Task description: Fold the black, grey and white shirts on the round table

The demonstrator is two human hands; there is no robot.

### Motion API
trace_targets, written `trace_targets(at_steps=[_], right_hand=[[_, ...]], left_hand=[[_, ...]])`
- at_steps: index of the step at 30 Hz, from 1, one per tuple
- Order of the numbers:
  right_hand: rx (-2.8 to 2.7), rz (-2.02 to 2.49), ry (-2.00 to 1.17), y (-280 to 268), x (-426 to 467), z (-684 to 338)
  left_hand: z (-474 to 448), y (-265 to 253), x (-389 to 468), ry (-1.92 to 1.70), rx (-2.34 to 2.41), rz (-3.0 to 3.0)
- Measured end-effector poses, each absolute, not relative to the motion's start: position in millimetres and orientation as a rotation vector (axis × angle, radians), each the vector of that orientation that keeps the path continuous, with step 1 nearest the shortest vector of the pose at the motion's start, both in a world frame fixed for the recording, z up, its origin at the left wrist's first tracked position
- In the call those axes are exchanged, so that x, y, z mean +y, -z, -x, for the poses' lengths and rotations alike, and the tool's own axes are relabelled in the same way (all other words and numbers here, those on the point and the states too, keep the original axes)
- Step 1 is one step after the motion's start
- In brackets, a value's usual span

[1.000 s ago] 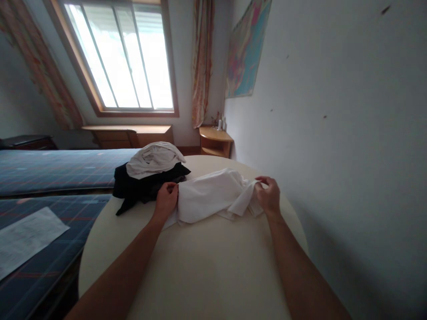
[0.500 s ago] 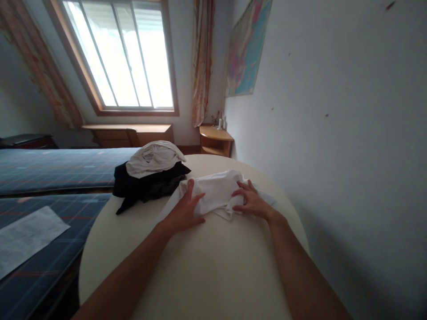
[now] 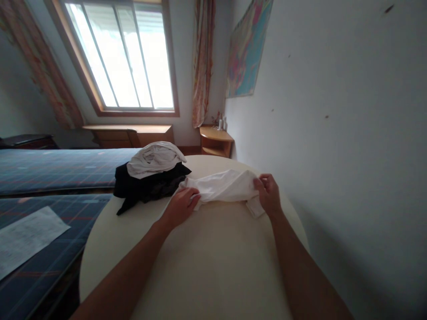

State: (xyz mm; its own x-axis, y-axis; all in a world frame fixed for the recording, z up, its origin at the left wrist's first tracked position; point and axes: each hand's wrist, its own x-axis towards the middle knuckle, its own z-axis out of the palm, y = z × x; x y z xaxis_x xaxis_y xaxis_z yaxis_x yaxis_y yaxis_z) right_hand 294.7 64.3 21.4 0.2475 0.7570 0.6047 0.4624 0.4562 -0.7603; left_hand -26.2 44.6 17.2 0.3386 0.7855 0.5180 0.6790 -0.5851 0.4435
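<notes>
A white garment is stretched sideways above the far part of the round cream table; its exact kind is unclear. My left hand is closed on its left end, thumb and fingers pinching the cloth. At the right end my right hand grips the fabric, fingers curled. A loose white flap hangs beside the right wrist and touches the tabletop. Just beyond my left hand lies a heap of clothes, with a crumpled off-white garment on top of black clothing.
To the left are beds with blue plaid mattresses, one holding a printed sheet of paper. A white wall runs close along the table's right side. Behind stand a wooden desk and a corner shelf under the window.
Both hands went from spread fingers on the cloth to gripping its ends. My right hand moved right, and the white garment is now pulled out wider and partly lifted.
</notes>
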Motion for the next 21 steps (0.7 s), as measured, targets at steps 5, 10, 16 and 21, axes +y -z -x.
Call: trace_targets(at_steps=[5, 10, 16, 21], right_hand=[[-1.412, 1.122, -0.357, -29, 54, -295], [-1.595, 1.273, -0.262, -19, 64, -294], [-1.865, 1.327, -0.385, -1, 70, -292], [-1.976, 1.437, -0.496, -2, 66, -290]], left_hand=[[18, -30, 25, -0.594, 1.132, -2.34], [10, -48, 1, -0.023, 0.806, -1.991], [6, -53, 3, -0.303, 0.665, -1.72], [6, -24, 20, -0.766, 1.026, -2.221]])
